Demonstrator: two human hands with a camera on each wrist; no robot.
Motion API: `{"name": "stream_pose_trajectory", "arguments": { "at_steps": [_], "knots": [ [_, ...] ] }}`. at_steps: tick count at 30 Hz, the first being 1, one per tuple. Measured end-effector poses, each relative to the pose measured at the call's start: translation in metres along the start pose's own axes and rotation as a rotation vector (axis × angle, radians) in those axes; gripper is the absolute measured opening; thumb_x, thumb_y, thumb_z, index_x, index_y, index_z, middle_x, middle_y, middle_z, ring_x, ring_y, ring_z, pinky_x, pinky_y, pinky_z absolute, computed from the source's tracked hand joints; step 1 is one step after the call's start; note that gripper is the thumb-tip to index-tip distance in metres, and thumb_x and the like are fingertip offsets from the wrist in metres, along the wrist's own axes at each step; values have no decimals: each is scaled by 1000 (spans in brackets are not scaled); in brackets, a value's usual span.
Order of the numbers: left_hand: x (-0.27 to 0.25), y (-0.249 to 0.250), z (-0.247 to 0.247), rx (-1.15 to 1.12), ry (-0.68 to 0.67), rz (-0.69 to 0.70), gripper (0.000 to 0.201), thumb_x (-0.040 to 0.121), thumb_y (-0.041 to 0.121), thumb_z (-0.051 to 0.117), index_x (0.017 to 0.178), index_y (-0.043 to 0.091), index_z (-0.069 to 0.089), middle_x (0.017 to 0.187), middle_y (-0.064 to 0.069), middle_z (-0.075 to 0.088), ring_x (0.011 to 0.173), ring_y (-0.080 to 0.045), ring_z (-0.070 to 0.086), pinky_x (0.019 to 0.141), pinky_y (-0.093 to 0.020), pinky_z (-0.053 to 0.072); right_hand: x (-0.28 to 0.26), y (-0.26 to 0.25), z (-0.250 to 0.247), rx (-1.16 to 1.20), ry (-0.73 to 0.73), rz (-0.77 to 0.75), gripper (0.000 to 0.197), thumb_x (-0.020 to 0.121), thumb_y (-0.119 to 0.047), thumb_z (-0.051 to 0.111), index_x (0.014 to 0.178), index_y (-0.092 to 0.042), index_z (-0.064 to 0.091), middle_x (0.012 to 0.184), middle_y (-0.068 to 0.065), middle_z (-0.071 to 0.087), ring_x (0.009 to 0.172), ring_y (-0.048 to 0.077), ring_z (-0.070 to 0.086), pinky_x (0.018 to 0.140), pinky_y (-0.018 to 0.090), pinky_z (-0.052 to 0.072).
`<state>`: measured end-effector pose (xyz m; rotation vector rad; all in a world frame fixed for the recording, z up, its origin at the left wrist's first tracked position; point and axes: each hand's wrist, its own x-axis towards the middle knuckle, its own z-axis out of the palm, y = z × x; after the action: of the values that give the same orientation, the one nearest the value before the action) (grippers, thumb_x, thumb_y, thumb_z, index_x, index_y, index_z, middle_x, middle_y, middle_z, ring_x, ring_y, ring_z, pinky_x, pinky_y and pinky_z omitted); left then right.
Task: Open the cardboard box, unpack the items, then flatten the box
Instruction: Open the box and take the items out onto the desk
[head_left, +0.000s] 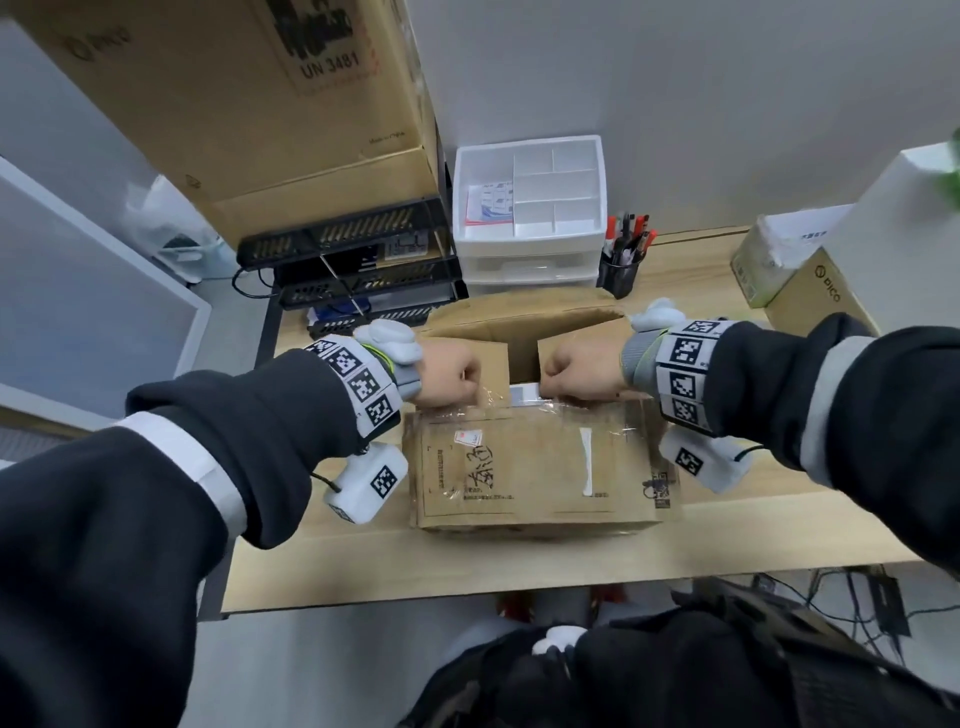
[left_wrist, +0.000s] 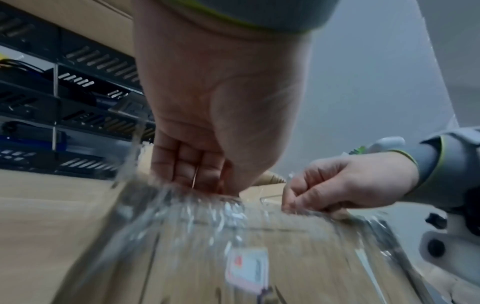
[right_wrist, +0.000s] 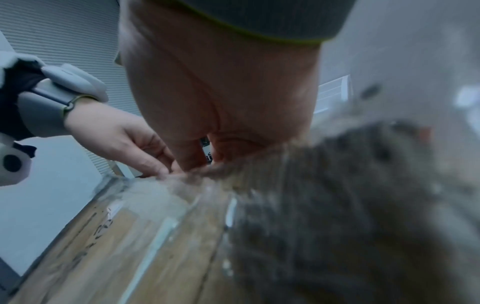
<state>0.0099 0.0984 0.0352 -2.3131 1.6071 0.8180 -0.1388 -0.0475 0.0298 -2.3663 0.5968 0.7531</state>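
Observation:
The brown cardboard box (head_left: 530, 467) stands in the middle of the wooden desk (head_left: 467, 561) with its top open. Its far flap (head_left: 519, 312) is raised and two side flaps lean inward. My left hand (head_left: 454, 382) and right hand (head_left: 563, 382) each grip the taped edge of the near flap (head_left: 524, 457), fingers curled over it, a short gap between them. In the left wrist view my left hand (left_wrist: 197, 176) clamps crinkled clear tape on that edge, with the right hand (left_wrist: 324, 189) beside it. The right wrist view shows my right hand (right_wrist: 205, 152) pinching the same edge. Something white (head_left: 524, 392) shows inside the box.
A white drawer organizer (head_left: 530, 208) and a black pen cup (head_left: 618, 273) stand behind the box. A black mesh tray rack (head_left: 353, 260) under a large carton (head_left: 234, 104) fills the back left. Smaller boxes (head_left: 810, 291) sit at the right. The desk's front edge (head_left: 519, 590) is near my body.

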Motion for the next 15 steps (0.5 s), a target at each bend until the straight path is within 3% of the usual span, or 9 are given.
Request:
{"name": "stream_pose_trajectory", "arguments": {
  "at_steps": [2,5,8,12,15],
  "knots": [
    [-8,1,-12,-18,-92,-24,8,90,22,65,92,16,70,70,11,65,65,-9,59,62,-22,50,-4,-2,-3,63,-58,0,25,97,-27,54,77,-18,65,65,-1,61,58,18,54,55,24,43],
    [-21,5,-26,-107,-323,-55,25,81,28,81,96,13,70,61,8,70,61,-10,65,65,-25,55,-17,-2,-9,275,-195,-4,17,96,-12,55,93,-10,71,72,7,67,55,18,58,51,25,50],
    [-33,14,-34,-92,-435,-49,44,73,38,86,103,13,67,83,-3,78,66,-12,65,72,-27,52,-35,-4,-14,344,-313,-21,15,96,-6,53,98,-6,68,76,11,74,60,19,68,56,28,58],
    [-48,33,-31,-3,-478,-37,55,67,50,87,106,18,66,83,0,75,70,-11,63,73,-26,48,-52,-6,-12,312,-467,4,15,96,-8,49,100,-7,63,94,20,76,74,30,74,62,29,59],
    [-54,48,-22,94,-497,-5,61,58,57,89,102,22,65,97,-5,75,78,-17,63,78,-31,53,-60,-7,-3,303,-508,22,18,95,-8,44,101,-7,61,100,23,75,80,34,73,65,30,60]
  ]
}}
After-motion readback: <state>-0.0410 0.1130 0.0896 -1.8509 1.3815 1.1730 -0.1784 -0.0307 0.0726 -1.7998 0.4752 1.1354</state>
